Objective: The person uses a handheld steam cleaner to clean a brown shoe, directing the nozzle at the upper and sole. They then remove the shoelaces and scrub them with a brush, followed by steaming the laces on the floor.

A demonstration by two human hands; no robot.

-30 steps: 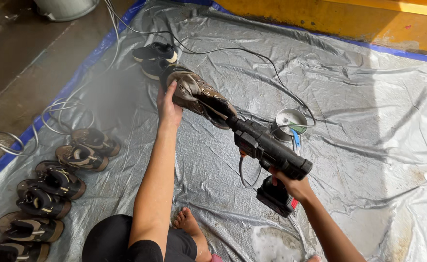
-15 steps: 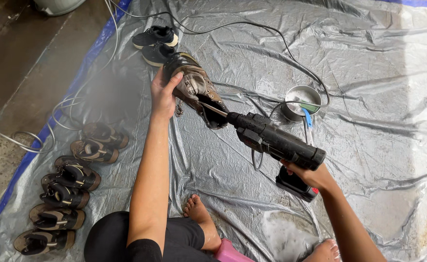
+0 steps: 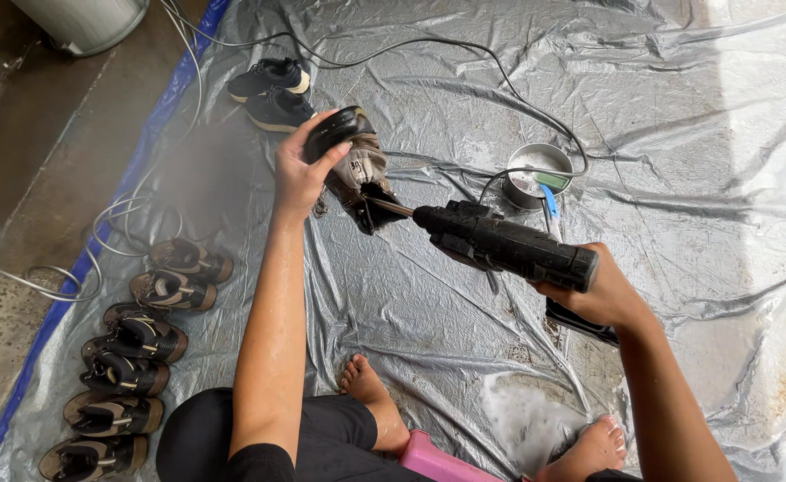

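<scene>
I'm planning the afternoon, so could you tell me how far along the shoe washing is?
Done: hard to tell; six sandals are lined up at the left. In hand: the left hand holds a shoe while the right hand aims the sprayer into it. Possibly left: two black sneakers.

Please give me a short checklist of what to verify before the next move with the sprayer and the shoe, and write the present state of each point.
1. Left hand grips the shoe firmly: ok, the fingers wrap over its dark sole.
2. Right hand holds the black spray gun: ok, closed around its rear end.
3. Nozzle aimed at the shoe: ok, the tip reaches it.
4. Spray running: cannot tell, only a faint mist shows at the left.
5. Cable away from the nozzle: ok, it lies on the grey tarp behind.
6. Bare foot away from the nozzle: ok, it is below and apart.
</scene>
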